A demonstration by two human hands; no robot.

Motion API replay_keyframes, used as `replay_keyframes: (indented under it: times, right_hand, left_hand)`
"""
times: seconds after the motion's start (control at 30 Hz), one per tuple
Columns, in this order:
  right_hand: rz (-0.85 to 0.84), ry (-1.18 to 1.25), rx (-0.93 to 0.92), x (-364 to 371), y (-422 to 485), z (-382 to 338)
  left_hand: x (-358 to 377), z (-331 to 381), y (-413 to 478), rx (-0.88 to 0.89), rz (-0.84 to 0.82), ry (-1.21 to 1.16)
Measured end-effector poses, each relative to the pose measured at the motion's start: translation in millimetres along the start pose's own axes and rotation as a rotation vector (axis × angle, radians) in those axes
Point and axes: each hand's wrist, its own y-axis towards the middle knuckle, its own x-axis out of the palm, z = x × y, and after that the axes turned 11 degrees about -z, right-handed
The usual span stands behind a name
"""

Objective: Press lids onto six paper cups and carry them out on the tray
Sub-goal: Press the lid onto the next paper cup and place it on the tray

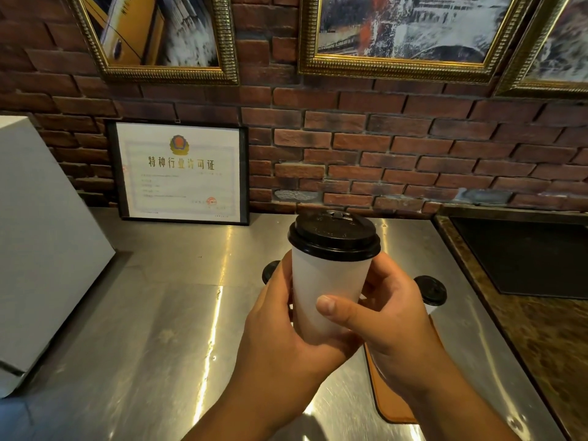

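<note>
Steel counter [159, 313] below a brick wall [413, 154], one capped cup [327, 297] held up in both hands.
It hangs above the counter's middle, black lid [334, 237] seated on its rim. The left hand [276, 329] curls round its left side and base; the right hand [391, 319] grips the right side, thumb across the front. A second lid [269, 271] shows left of the hands, a third lid [431, 289] on their right. A brown tray [388, 399] lies under the right wrist, and a certificate [181, 173] leans at the back edge.

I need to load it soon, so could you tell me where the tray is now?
In the head view, the tray lies on the counter, right of centre, mostly hidden under the right hand holding the cup.
</note>
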Motion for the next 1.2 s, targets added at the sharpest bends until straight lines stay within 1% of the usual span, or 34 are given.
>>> replay_keyframes:
  times: [0.23,0.37,0.5,0.67,0.9,1.07,1.2]
  right_hand:
    - [-0.032,0.006,0.006,-0.8,-0.7,0.1]
    - [-0.018,0.004,-0.028,-2.1,-1.4,-1.1]
    - [-0.012,-0.025,-0.04,-2.7,-1.5,-0.2]
    - [-0.074,-0.026,-0.025,-1.9,-1.9,-1.3]
    - [-0.016,-0.051,-0.038,-1.6,-3.6,0.0]
    - [-0.05,-0.036,-0.028,-1.9,-3.2,-1.9]
    - [0.005,-0.055,-0.027,-1.8,-2.4,-1.0]
  left_hand:
    - [0.1,0.2,1.9,-0.003,0.029,-0.013]
    - [-0.3,1.6,0.9,0.009,0.021,0.013]
    - [-0.5,2.2,2.2,-0.016,0.036,0.03]
    - [-2.4,1.3,2.0,-0.015,0.047,0.039]
    - [-3.2,3.1,-0.1,-0.003,0.011,0.049]
    - [-4.9,2.0,0.2,-0.013,0.028,0.053]
    - [-4.1,2.9,0.3,0.008,0.035,0.061]
